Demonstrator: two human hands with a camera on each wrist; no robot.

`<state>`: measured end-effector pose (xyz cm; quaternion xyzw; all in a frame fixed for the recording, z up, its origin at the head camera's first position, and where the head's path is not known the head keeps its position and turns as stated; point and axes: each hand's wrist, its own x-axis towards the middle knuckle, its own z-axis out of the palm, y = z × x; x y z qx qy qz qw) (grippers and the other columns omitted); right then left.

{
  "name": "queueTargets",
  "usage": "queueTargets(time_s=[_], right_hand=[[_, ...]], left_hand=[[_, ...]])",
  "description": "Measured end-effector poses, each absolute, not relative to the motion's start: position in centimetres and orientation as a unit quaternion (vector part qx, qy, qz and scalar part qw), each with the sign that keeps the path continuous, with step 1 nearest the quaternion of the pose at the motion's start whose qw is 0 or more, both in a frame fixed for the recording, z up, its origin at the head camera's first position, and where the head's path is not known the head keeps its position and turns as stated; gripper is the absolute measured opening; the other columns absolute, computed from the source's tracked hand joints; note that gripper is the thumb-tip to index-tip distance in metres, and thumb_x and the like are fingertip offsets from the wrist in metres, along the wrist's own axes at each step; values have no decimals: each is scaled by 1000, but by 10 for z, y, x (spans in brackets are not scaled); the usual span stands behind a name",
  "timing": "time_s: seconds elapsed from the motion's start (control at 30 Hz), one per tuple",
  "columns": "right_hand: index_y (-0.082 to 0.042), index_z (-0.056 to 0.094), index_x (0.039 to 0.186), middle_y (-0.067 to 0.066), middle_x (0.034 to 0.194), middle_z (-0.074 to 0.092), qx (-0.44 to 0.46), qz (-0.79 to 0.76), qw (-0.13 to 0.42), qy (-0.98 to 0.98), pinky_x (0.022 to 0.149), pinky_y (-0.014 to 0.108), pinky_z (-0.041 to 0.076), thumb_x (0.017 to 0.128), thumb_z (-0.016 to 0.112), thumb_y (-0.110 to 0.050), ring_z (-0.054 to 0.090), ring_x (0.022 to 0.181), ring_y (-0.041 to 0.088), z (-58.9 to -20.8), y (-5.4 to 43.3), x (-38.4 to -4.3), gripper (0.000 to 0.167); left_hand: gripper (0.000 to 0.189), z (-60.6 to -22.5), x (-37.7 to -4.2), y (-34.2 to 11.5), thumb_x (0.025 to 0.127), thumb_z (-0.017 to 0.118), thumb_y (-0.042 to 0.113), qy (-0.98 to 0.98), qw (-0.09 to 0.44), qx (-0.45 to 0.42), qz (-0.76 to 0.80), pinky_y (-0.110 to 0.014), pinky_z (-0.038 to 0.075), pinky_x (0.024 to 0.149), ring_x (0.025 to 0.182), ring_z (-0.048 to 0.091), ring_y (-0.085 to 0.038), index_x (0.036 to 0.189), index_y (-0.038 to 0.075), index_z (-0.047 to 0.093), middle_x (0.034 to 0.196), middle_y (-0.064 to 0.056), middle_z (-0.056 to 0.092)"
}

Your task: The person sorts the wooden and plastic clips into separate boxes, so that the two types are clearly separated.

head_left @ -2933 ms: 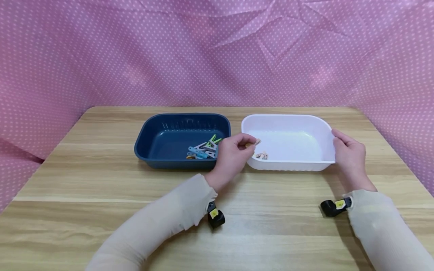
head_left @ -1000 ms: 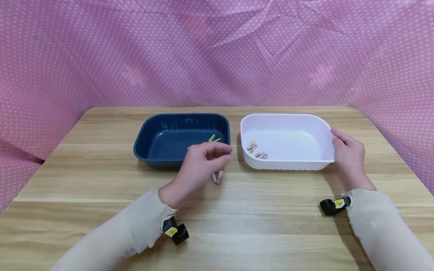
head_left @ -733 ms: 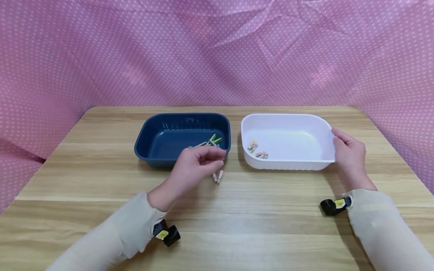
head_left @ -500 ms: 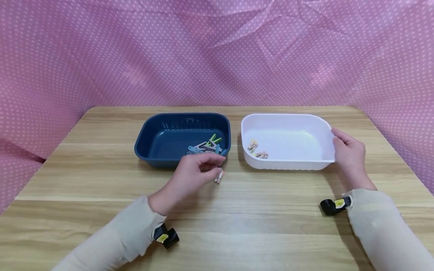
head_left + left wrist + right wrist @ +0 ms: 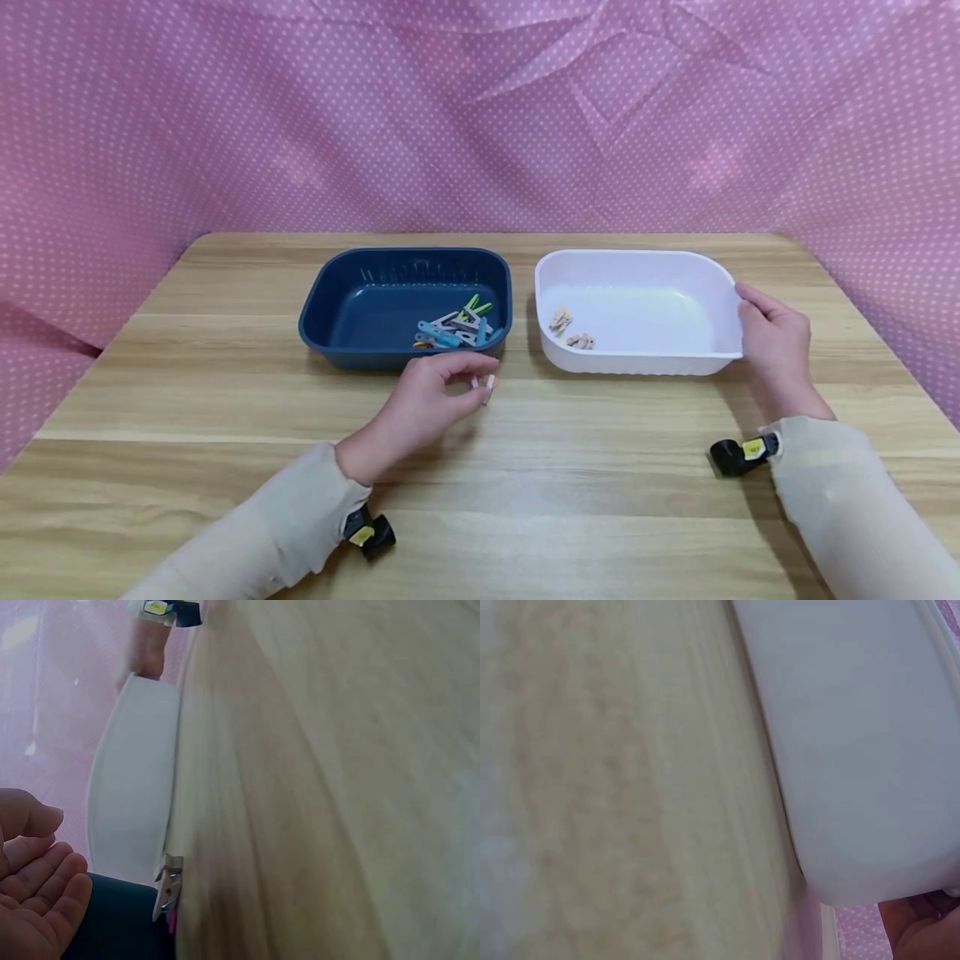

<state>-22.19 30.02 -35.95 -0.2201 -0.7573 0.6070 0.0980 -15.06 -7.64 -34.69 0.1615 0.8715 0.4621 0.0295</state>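
Observation:
In front of the dark blue basin (image 5: 352, 358), a small wooden clothespin (image 5: 489, 384) with a spot of orange lies on the table. My left hand (image 5: 427, 396) hovers over it, thumb and fingers parted around it in the head view. The left wrist view shows those curved fingers apart from the clothespin (image 5: 169, 889) and holding nothing. With my right hand (image 5: 776, 346) I grip the right end of the white basin (image 5: 637, 364), thumb at its rim. Several wooden clothespins (image 5: 581, 342) lie in that basin's near left corner.
Several plastic clothespins (image 5: 450, 333), blue, grey and green, are heaped in the blue basin's near right part. A narrow gap separates the two basins. Behind the wooden table (image 5: 585, 492) hangs a pink dotted cloth (image 5: 480, 125).
My left hand released a wooden clothespin into the white basin, then moved left and down to the clothespin before the blue basin. The right hand kept its grip on the white basin.

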Motion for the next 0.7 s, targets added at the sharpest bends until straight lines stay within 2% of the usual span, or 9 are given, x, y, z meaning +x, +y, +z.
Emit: queueTargets(time_s=[0.2,0.4,0.7], right_hand=[[-19,44,138,0,148,32,-218,610,101,-755,108,31,32,97,38,-26,32,134,15,-359,300,-222,41],[-20,44,137,-2,148,32,-221,610,101,-754,108,30,32,97,39,-27,33,134,15,-359,301,-222,41],[-19,44,138,-1,148,32,-221,614,101,-751,108,29,31,97,39,-27,32,134,13,-359,300,-221,42]], left_hand=[[30,-352,-152,-75,82,69,8,876,51,137,459,-32,51,89,100,60,-15,111,13,68,109,4,66],[31,-357,-157,-75,81,69,6,885,42,153,437,-30,52,87,94,60,-14,111,11,68,108,1,67],[36,-358,-162,-76,81,69,6,916,54,159,365,-33,51,90,94,57,-13,116,12,66,110,1,65]])
